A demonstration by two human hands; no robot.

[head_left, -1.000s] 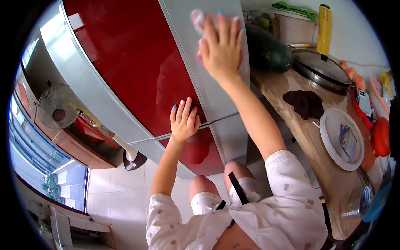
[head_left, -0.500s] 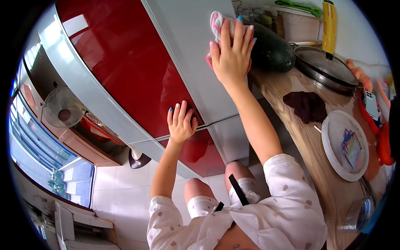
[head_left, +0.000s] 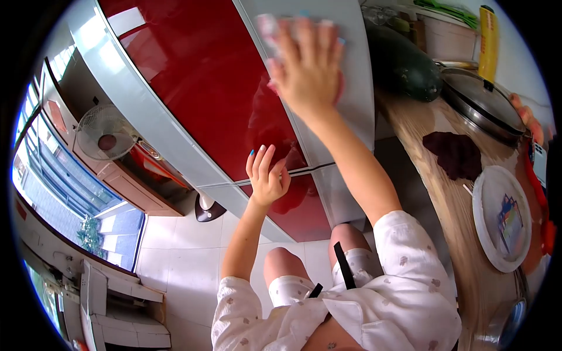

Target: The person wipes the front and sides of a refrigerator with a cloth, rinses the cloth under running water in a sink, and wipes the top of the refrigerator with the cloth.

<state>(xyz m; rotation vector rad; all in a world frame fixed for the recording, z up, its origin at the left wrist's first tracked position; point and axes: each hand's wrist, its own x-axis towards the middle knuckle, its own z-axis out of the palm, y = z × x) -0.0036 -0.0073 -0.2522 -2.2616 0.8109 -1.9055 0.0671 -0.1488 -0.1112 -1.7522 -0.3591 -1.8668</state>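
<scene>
A refrigerator with a glossy red door (head_left: 199, 82) and a grey side panel (head_left: 357, 111) stands before me. My right hand (head_left: 307, 73), blurred by motion, presses a white and pink cloth (head_left: 267, 26) flat against the upper grey panel. Most of the cloth is hidden beneath the palm; its edges show past the fingers. Lower down, my left hand (head_left: 269, 178) is near the seam between the upper red door and the lower red door (head_left: 298, 210). Its fingers are stretched upward and hold nothing.
A wooden counter (head_left: 433, 202) on the right carries a large dark green gourd (head_left: 404, 67), a lidded pan (head_left: 483, 102), a dark crumpled cloth (head_left: 453, 155) and a round white lid (head_left: 480, 234). At left stands a fan (head_left: 105, 134) on the tiled floor (head_left: 181, 263).
My right hand and the cloth have slid left across the grey panel, toward the red door. My left hand's fingers have turned slightly, and the whole view has shifted.
</scene>
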